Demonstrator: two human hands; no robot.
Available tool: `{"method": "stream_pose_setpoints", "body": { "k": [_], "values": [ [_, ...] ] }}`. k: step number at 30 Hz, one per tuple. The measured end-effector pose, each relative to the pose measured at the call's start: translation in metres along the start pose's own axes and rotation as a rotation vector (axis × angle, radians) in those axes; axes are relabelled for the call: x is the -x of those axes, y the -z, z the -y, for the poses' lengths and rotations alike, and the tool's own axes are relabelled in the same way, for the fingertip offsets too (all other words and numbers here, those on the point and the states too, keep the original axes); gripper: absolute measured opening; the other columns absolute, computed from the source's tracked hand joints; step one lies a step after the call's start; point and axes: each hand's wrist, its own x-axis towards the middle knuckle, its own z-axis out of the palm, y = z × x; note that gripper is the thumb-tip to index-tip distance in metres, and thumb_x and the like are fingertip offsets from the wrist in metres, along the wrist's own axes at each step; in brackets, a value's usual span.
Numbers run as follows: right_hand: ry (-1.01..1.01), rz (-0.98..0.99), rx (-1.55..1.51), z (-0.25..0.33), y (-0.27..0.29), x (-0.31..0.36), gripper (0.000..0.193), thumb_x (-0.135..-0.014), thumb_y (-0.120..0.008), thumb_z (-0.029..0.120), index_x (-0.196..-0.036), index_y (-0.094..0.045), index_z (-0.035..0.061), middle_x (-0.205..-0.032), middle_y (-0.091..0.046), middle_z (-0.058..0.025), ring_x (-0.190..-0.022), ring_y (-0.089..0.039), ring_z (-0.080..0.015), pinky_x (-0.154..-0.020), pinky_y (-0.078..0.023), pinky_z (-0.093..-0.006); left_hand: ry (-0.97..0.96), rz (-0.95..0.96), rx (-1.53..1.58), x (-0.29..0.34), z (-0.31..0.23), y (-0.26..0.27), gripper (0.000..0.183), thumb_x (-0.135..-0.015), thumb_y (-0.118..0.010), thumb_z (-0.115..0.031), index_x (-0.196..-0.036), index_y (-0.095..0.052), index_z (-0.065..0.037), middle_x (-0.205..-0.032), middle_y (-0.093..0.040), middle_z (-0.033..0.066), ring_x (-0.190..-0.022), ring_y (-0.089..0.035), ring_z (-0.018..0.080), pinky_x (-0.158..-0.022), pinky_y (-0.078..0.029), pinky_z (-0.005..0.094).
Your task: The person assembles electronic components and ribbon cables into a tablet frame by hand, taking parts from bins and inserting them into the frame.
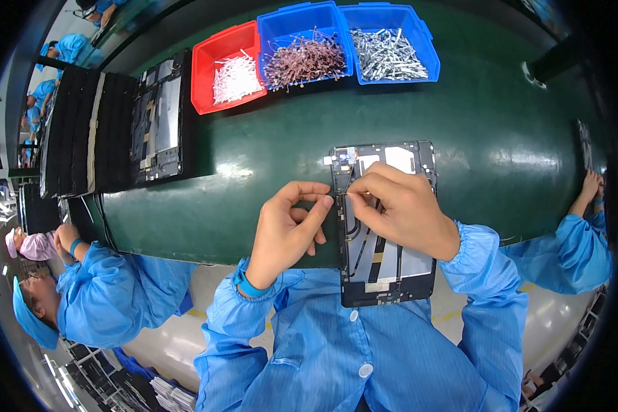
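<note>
While the opened tablet chassis lay lengthwise at the near edge of the green work surface, its lower end overhanging the person's blue smock, both hands met at its left rim. The right hand rested on the frame's upper middle, fingers curled, thumb and forefinger pinched on something thin and pale (too small to identify). The left hand sat just beside the frame's left edge, fingers bent inward, its forefinger tip touching the rim near the right hand's pinch; whether it gripped anything could not be told.

Farther back on the surface stood three bins in a row: a red bin of white pieces, a blue bin of brownish wire-like parts, and another blue bin of silvery metal parts. To the left lay a second open chassis beside a stack of dark trays. Co-workers in blue smocks sat at left and right.
</note>
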Motion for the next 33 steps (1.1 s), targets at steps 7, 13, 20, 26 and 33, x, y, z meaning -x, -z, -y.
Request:
{"method": "stream_pose_setpoints", "body": {
  "k": [7, 13, 20, 26, 33],
  "values": [
    [0.059, 0.004, 0.160, -0.002, -0.006, 0.002, 0.009, -0.077, -0.071, 0.004, -0.085, -0.068, 0.0049, -0.075, -0.060, -0.0040, -0.058, -0.062, -0.0188, -0.049, -0.048, -0.0306, 0.040, 0.055, -0.036, -0.014, -0.001, 0.007, 0.018, -0.093, -0.065, -0.010, -0.101, -0.062, 0.006, -0.083, -0.065, 0.0080, -0.053, -0.061, 0.0083, -0.040, -0.046, 0.0212],
    [0.079, -0.009, 0.190, -0.004, -0.007, 0.002, 0.009, -0.075, -0.071, 0.005, -0.083, -0.067, 0.0056, -0.075, -0.059, -0.0028, -0.058, -0.062, -0.0194, -0.049, -0.049, -0.0314, 0.072, 0.067, -0.074, -0.017, -0.005, 0.007, 0.015, -0.092, -0.067, -0.009, -0.096, -0.064, 0.006, -0.079, -0.065, 0.0072, -0.053, -0.061, 0.0077, -0.042, -0.047, 0.0209],
    [0.103, 0.001, 0.232, -0.006, -0.008, 0.003, 0.009, -0.076, -0.071, 0.008, -0.082, -0.065, 0.0071, -0.075, -0.057, -0.0019, -0.058, -0.062, -0.0188, -0.048, -0.048, -0.0314, 0.095, 0.058, -0.121, -0.018, -0.007, 0.006, 0.015, -0.091, -0.068, -0.010, -0.093, -0.064, 0.005, -0.072, -0.064, 0.0055, -0.052, -0.060, 0.0078, -0.043, -0.047, 0.0213],
    [0.119, -0.033, 0.212, -0.007, -0.009, 0.005, 0.010, -0.076, -0.071, 0.009, -0.082, -0.064, 0.0080, -0.075, -0.056, -0.0015, -0.059, -0.062, -0.0184, -0.048, -0.048, -0.0317, 0.112, 0.065, -0.131, -0.019, -0.007, 0.007, 0.013, -0.091, -0.068, -0.008, -0.091, -0.064, 0.005, -0.073, -0.066, 0.0070, -0.054, -0.062, 0.0088, -0.044, -0.048, 0.0215],
    [0.125, -0.042, 0.216, -0.009, -0.010, 0.006, 0.010, -0.077, -0.071, 0.010, -0.081, -0.063, 0.0083, -0.074, -0.054, -0.0016, -0.059, -0.062, -0.0183, -0.048, -0.048, -0.0318, 0.140, 0.118, -0.127, -0.024, -0.013, 0.009, 0.010, -0.090, -0.067, -0.005, -0.090, -0.064, 0.005, -0.080, -0.068, 0.0095, -0.060, -0.066, 0.0114, -0.048, -0.052, 0.0221]
  ]
}}
